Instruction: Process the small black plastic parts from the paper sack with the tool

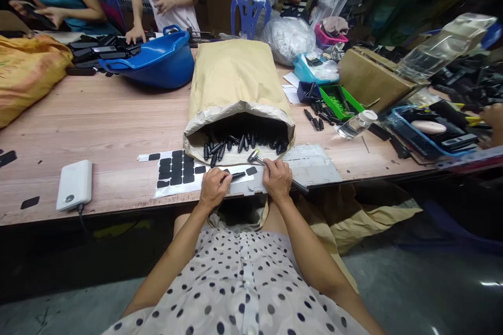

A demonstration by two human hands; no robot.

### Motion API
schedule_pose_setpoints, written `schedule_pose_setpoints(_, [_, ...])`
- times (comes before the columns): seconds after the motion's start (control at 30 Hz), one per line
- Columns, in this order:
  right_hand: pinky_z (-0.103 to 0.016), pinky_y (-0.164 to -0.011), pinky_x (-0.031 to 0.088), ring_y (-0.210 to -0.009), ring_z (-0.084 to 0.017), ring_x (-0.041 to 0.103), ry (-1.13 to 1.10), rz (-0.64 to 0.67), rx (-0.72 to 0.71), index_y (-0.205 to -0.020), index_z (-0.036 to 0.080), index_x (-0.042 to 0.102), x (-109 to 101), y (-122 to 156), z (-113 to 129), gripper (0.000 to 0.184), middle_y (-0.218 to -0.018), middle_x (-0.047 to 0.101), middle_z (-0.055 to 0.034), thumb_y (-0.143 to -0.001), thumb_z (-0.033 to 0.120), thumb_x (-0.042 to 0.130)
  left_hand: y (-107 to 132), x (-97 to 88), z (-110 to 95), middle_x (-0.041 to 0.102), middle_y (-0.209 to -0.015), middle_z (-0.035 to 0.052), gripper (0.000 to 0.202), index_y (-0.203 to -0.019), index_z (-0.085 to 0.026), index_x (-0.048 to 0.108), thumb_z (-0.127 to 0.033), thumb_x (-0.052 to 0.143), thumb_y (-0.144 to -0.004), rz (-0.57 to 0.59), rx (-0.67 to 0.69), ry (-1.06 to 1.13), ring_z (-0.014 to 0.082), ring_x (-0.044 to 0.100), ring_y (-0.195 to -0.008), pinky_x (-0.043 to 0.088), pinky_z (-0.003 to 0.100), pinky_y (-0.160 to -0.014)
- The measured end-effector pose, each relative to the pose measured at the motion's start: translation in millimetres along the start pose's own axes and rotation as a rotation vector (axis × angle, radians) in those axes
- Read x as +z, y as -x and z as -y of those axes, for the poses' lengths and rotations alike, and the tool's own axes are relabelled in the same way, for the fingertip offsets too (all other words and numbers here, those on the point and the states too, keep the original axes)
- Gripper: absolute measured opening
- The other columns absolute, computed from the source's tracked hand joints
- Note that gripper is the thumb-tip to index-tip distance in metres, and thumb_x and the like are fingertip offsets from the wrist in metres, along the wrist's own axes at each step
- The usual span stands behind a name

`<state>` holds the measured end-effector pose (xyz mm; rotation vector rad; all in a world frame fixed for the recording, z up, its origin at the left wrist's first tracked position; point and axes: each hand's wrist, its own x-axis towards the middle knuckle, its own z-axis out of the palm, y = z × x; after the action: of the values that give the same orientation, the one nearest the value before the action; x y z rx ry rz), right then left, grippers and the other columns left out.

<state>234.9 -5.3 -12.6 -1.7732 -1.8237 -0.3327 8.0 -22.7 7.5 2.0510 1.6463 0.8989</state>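
Observation:
My left hand [214, 187] is closed on a slim black part [238, 175] that points right, low over the table's front edge. In my right hand [277, 179] is a small hammer [255, 156], its metal head up and left of my fingers and its dark handle reaching down to the right. Just beyond both hands lies a paper sack [239, 78], its mouth facing me, with many black tapered parts [221, 152] inside. A white sheet with black rounded-square stickers [176, 168] lies left of my left hand. Under my right hand is a grey board [314, 164].
A white power bank [74, 185] with a cable lies at left. A blue basin [157, 63] stands at back left. Right of the sack are a green tray [341, 102], a clear bottle [357, 124] and a cardboard box [371, 77]. Other people work across the table.

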Motion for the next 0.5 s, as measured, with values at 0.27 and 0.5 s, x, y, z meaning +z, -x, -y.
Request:
schedule_pose_setpoints(0.27, [-0.032, -0.074, 0.033, -0.085, -0.022, 0.045, -0.017, 0.004, -0.004, -0.107, 0.024, 0.075, -1, -2, 1, 0.027, -0.090, 0.058, -0.0065, -0.091, 0.018, 0.055, 18, -15.2, -15, 0.067, -0.077, 0.0032, 0.026, -0.087, -0.022, 0.074, -0.035, 0.054, -0.097, 0.057, 0.235, 0.026, 0.0183, 0.060, -0.078, 0.046, 0.033, -0.078])
schedule_pose_setpoints(0.5, [-0.032, -0.074, 0.032, -0.086, -0.022, 0.044, -0.037, 0.021, 0.017, -0.108, 0.024, 0.075, 2, -2, 2, 0.027, -0.090, 0.057, -0.0070, -0.091, 0.018, 0.054, 68, 5.9, -29, 0.070, -0.086, 0.0036, 0.024, -0.093, -0.023, 0.075, -0.031, 0.053, -0.096, 0.449, 0.150, 0.019, 0.0173, 0.069, -0.075, 0.050, 0.026, -0.066])
